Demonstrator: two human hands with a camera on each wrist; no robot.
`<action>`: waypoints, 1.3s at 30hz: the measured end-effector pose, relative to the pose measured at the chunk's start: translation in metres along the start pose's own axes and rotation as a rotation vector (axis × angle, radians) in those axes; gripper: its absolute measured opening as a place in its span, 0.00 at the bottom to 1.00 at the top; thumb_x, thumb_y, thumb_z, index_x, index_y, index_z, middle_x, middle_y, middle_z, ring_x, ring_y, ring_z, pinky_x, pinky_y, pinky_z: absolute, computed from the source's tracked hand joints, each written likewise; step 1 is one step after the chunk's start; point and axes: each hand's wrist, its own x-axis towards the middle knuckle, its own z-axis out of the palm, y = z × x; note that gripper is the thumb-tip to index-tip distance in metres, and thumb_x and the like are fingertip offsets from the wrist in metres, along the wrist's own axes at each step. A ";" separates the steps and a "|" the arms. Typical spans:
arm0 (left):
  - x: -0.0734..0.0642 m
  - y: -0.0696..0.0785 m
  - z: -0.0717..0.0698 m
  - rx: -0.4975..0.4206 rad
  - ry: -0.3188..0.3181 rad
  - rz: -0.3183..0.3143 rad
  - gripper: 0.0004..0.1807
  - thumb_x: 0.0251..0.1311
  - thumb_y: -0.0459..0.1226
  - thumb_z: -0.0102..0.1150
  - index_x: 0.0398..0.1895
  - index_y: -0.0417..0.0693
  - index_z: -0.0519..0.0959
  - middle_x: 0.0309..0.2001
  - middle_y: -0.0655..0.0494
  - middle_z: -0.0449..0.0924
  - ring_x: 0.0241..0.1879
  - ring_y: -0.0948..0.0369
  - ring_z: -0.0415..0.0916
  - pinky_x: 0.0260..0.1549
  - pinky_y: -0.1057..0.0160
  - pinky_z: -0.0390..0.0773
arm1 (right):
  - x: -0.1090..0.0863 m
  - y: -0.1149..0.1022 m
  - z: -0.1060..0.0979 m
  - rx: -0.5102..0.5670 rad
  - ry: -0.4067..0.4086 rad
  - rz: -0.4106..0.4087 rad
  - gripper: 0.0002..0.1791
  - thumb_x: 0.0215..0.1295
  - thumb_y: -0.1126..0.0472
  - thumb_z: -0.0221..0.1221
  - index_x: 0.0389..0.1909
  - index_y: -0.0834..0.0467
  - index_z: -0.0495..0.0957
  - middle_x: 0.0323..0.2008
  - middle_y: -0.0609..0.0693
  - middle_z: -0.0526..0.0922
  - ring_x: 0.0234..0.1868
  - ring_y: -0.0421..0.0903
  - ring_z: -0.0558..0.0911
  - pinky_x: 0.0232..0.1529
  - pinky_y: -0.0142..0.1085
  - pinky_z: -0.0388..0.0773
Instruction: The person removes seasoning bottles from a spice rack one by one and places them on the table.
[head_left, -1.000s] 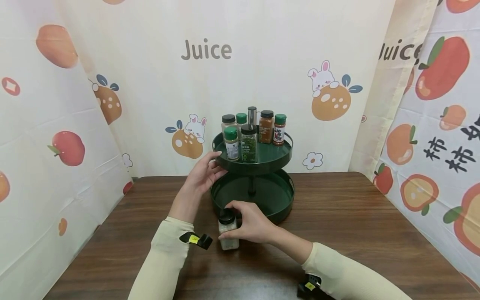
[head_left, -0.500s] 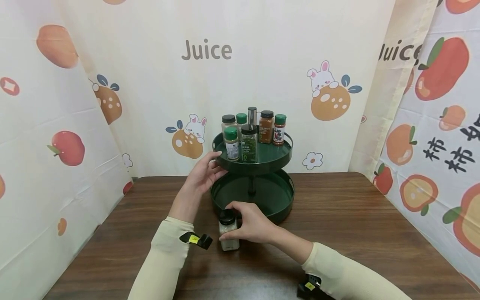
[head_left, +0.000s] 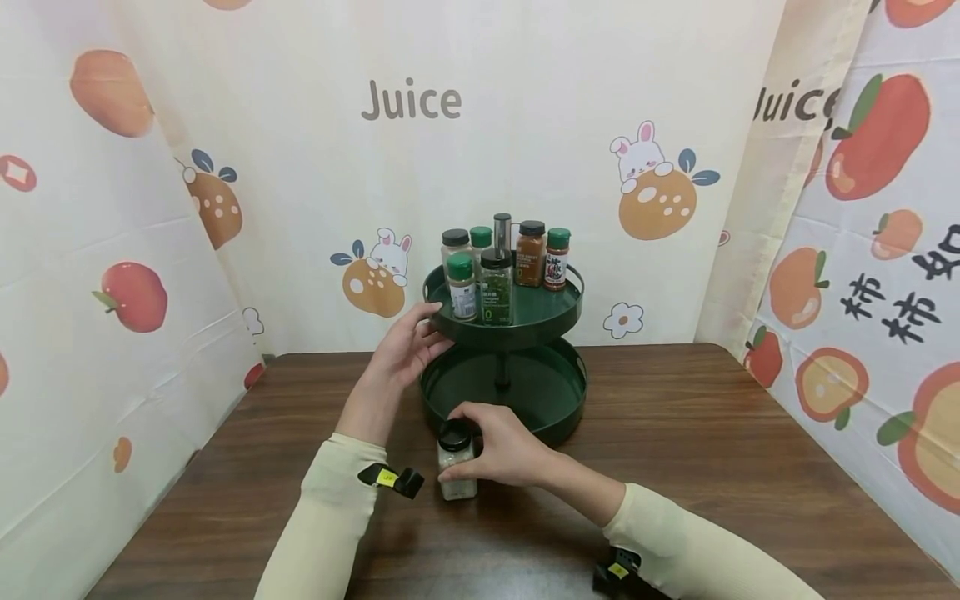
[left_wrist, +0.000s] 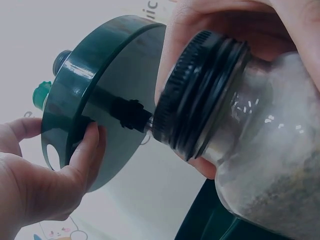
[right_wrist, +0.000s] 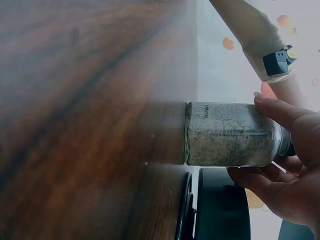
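Jar (head_left: 455, 458), clear-sided with a black screw cap and pale, speckled contents, stands upright in the grip of the right hand (head_left: 501, 446), thumb on the near side and fingers curled round the far side, the hand spread only as wide as the glass. Its base is at the wooden table (head_left: 675, 467) below that hand; whether it touches or sits just above, I cannot tell. Higher up and farther forward, the left hand (head_left: 401, 350) pinches the left edge of a green upper tray (head_left: 510, 336), the fingers reaching under it, beside an oval cut-out in the wall. Right of the left hand and lower down, just beyond the right hand, lies a green lower tray (head_left: 536, 392), with a dark post (head_left: 503, 372) rising from it. Up on the top tier, nearest to the left hand, is a green-capped bottle (head_left: 464, 298), and just right of it a black-capped bottle of green flakes (head_left: 497, 300). Behind these are a grey-capped bottle (head_left: 448, 251), another green cap (head_left: 481, 237) and a metal cylinder (head_left: 502, 235). Farthest right from the left hand come a brown bottle (head_left: 530, 260) and a white-labelled bottle (head_left: 556, 268) with a green cap.
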 end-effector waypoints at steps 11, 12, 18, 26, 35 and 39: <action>-0.002 0.001 0.000 -0.003 0.001 0.001 0.34 0.78 0.43 0.55 0.80 0.41 0.58 0.65 0.43 0.71 0.49 0.56 0.81 0.57 0.59 0.83 | 0.000 -0.002 -0.005 0.014 0.000 0.028 0.33 0.58 0.44 0.78 0.60 0.52 0.79 0.48 0.38 0.82 0.46 0.39 0.79 0.46 0.33 0.82; -0.002 0.001 0.000 -0.003 -0.001 0.001 0.35 0.78 0.43 0.55 0.81 0.41 0.58 0.65 0.43 0.71 0.49 0.56 0.81 0.57 0.59 0.83 | 0.000 -0.003 -0.006 0.024 0.002 0.031 0.32 0.58 0.44 0.78 0.59 0.51 0.79 0.48 0.39 0.82 0.46 0.39 0.80 0.47 0.33 0.83; -0.002 0.001 0.001 -0.003 -0.003 -0.005 0.35 0.78 0.43 0.54 0.81 0.41 0.57 0.65 0.43 0.71 0.49 0.56 0.81 0.56 0.60 0.83 | 0.000 -0.005 -0.014 0.116 0.020 0.024 0.28 0.59 0.49 0.79 0.57 0.53 0.80 0.50 0.45 0.84 0.51 0.41 0.83 0.52 0.33 0.84; -0.002 0.000 0.001 0.000 0.002 -0.011 0.34 0.78 0.43 0.54 0.81 0.40 0.57 0.67 0.41 0.70 0.50 0.56 0.81 0.56 0.60 0.83 | -0.001 -0.012 -0.029 0.229 0.040 0.015 0.25 0.60 0.54 0.78 0.55 0.52 0.79 0.51 0.50 0.84 0.53 0.46 0.85 0.57 0.42 0.85; -0.003 0.001 0.001 0.000 -0.006 0.001 0.34 0.78 0.42 0.54 0.80 0.40 0.58 0.65 0.42 0.71 0.49 0.56 0.82 0.55 0.60 0.84 | -0.004 -0.028 -0.050 0.310 0.070 0.019 0.25 0.60 0.57 0.78 0.56 0.53 0.79 0.51 0.48 0.83 0.56 0.56 0.84 0.56 0.38 0.85; -0.002 0.001 0.001 0.003 -0.007 0.002 0.35 0.78 0.42 0.54 0.81 0.40 0.57 0.66 0.41 0.71 0.50 0.56 0.82 0.57 0.58 0.82 | -0.006 -0.034 -0.061 0.325 0.096 0.004 0.25 0.61 0.58 0.78 0.56 0.54 0.79 0.52 0.52 0.83 0.56 0.58 0.84 0.56 0.39 0.85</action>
